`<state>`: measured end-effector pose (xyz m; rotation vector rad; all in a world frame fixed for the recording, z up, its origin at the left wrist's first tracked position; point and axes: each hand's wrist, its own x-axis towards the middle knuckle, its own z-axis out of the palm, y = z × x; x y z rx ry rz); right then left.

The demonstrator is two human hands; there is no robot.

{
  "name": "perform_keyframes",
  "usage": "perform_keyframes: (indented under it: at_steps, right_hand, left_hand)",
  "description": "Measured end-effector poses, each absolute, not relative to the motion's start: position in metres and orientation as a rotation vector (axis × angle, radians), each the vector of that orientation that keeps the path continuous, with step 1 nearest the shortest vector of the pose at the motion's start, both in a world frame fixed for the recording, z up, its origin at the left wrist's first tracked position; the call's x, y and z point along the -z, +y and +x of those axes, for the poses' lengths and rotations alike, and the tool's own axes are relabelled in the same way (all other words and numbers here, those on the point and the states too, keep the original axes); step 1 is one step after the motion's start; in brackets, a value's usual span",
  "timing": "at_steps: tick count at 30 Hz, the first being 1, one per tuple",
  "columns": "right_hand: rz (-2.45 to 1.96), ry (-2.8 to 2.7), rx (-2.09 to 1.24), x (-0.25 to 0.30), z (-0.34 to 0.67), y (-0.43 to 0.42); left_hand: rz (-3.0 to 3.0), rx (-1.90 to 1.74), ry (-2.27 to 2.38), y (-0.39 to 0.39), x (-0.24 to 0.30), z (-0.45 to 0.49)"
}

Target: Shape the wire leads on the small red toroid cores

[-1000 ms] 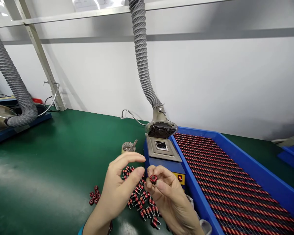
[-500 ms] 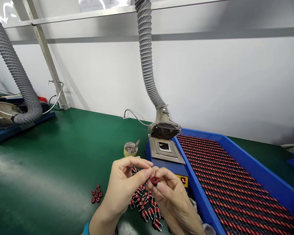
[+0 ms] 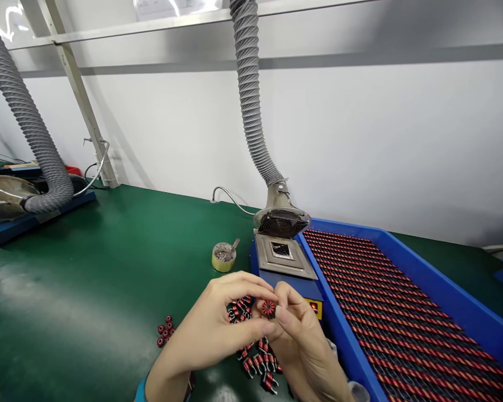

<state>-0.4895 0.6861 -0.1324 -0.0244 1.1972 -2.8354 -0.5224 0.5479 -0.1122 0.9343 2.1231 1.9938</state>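
Right hand (image 3: 302, 340) pinches red toroid coil (image 3: 268, 307) at fingertips, above loose coil pile (image 3: 255, 357) on worktop (image 3: 88, 279). Left hand (image 3: 218, 326) fingers close on coil rim — steady it, grip light.

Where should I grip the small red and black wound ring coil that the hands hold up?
Grip the red and black wound ring coil by its outer rim, pinching across it from the two sides. Its flat face with the centre hole looks at the camera, and the right hand and left hand already pinch it so.
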Motion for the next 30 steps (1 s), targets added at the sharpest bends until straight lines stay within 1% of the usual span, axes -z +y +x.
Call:
perform_keyframes:
  at_steps: [3, 6, 9, 11, 13, 14, 18, 21, 25, 30]
  right_hand:
    - [-0.017, 1.330, 2.801, 0.136, -0.490, 0.687]
    - [-0.161, 1.568, 2.712, 0.138, -0.494, 0.695]
    - [-0.316, 1.729, 2.718, 0.135, -0.496, 0.708]
    - [-0.366, 1.777, 2.778, 0.130, -0.495, 0.716]
    - [-0.392, 1.811, 2.820, 0.127, -0.493, 0.722]
    - [-0.400, 1.832, 2.829, 0.125, -0.492, 0.724]
    - [-0.469, 1.927, 2.813, 0.123, -0.489, 0.726]
    - [-0.501, 2.005, 2.764, 0.124, -0.487, 0.725]
    - [-0.494, 2.074, 2.750, 0.124, -0.482, 0.729]
    - [-0.461, 2.069, 2.785, 0.129, -0.480, 0.735]
  left_hand:
    - [0.923, -2.029, 2.198, 0.552, 0.109, -0.521]
    - [0.927, -2.058, 2.312, 0.547, 0.107, -0.520]
    - [0.847, -2.026, 2.499, 0.535, 0.113, -0.524]
    - [0.757, -1.871, 2.673, 0.524, 0.126, -0.533]
    - [0.658, -1.578, 2.858, 0.509, 0.146, -0.545]
    - [0.600, -1.373, 2.937, 0.501, 0.157, -0.552]
    - [0.447, -0.992, 2.993, 0.468, 0.201, -0.581]
    - [0.395, -0.754, 2.963, 0.447, 0.223, -0.596]
    - [0.274, -0.662, 2.936, 0.421, 0.240, -0.603]
    - [0.174, -0.734, 2.895, 0.388, 0.261, -0.601]
